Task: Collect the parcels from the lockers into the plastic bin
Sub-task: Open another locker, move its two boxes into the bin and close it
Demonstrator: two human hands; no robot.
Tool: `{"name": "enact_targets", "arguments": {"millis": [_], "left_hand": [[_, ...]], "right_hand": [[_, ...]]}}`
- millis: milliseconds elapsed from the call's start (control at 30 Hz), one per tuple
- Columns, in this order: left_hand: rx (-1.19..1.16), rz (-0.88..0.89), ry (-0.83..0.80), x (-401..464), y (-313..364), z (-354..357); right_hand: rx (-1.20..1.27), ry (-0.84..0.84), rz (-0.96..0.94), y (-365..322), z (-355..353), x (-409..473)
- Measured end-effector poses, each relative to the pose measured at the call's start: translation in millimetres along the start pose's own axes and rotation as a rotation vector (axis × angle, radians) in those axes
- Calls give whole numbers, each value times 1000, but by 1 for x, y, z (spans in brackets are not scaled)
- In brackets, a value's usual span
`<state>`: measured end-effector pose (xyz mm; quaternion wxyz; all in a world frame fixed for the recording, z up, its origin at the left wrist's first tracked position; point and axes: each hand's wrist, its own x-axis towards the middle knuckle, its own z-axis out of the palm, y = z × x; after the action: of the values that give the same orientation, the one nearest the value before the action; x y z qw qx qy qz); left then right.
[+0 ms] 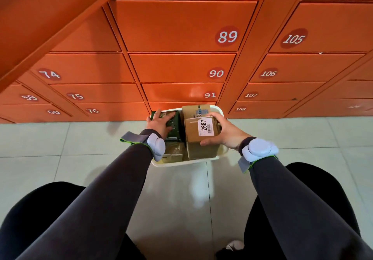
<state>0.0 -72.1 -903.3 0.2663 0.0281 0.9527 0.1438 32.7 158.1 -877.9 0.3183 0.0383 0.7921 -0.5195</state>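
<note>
Both arms reach forward and down to the white plastic bin (219,110) on the tiled floor (80,138) below the orange lockers (181,67). The left hand (160,121) lies flat, fingers spread, on a dark green parcel (175,127) inside. The right hand's (223,131) grip clasps the cardboard parcel (196,138) labelled 2687, standing in the bin

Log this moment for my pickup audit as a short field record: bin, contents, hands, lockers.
bin: white plastic bin on the tiled floor before the lockers
contents: labelled carton, green parcel, brown parcels beneath
label: 2687
left hand: flat on the green parcel
right hand: gripping the carton
lockers: 89, 90 and 91 shut; an open door upper left
</note>
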Motion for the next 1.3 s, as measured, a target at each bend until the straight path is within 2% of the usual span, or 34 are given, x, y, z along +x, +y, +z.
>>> {"name": "enact_targets", "arguments": {"millis": [100,267,433,600,800,1100,1233,1300], "left_hand": [[-65,-10,17,-2,-4,1],[-134,-13,44,-4,0,3],[-188,-19,72,-4,2,6],[-213,-45,62,-6,0,7],[-248,-42,59,-7,-2,5],[-247,-77,43,-7,-3,9],[-226,-77,-3,-10,1,5],[-210,-63,-8,-11,3,0]], "right_hand": [[-3,20,-3,8,10,3],[-162,48,67,11,21,14],[-123,43,92,10,17,18],[-143,162,132,10,22,18],[-185,291,329,11,38,26],[-308,282,475,5,46,39],[-539,272,502,-1,53,38],[-530,263,534,-6,53,37]]}}
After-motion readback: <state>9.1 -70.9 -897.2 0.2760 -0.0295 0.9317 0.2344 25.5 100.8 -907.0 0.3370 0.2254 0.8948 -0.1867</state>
